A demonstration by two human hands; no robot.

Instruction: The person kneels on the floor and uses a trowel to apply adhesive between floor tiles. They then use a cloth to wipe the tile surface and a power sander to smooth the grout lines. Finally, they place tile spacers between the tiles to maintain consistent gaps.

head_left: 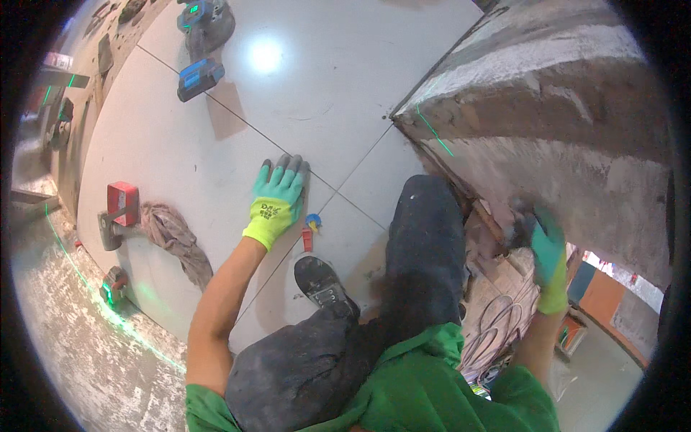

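Note:
My left hand (279,194), in a green and yellow glove with grey fingertips, lies flat on the large pale floor tiles (324,79) near a joint, its fingers stretched out. Beside it, on the joint, sit a small blue and yellow piece (313,221) and a red wedge-like piece (307,240). My right hand (541,234), gloved alike, is low against the rough wall (547,155) at the right. Motion smears its fingers and the dark patch at them, so whether it holds anything cannot be made out.
A blue and black cordless tool (201,78) lies far ahead. To the left are a red block-like object (123,203), a hammer (109,230), a crumpled cloth (175,241) and a green-glowing laser device (114,282). Coiled cables (497,331) lie beyond my right knee.

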